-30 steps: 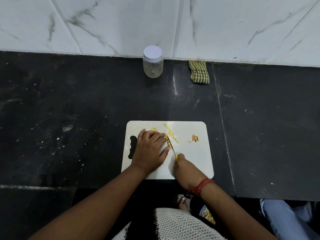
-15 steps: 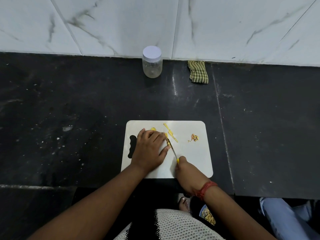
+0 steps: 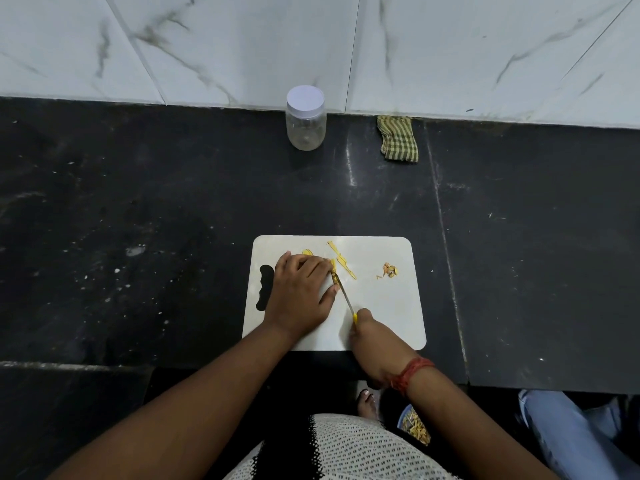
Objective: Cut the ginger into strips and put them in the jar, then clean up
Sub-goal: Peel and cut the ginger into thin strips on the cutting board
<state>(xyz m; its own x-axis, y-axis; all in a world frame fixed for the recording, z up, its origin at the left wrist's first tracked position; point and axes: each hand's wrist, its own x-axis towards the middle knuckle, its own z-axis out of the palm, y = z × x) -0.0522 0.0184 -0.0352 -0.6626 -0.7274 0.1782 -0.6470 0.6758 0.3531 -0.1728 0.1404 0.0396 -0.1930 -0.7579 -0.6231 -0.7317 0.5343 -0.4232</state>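
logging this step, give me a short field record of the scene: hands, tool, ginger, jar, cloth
left hand: pressing the yellow ginger piece on the white plastic cutting board
right hand: gripping the yellow-handled knife
cut ginger strips: lying on the board beside the blade
peel scraps: right part of the board
clear jar with white lid: closed, by the wall
green checked cloth: right of the jar

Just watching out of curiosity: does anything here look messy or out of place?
Little stands out. A small heap of peelings lies apart on the cutting board, and pale specks dot the dark counter. The jar stands upright, lid on.
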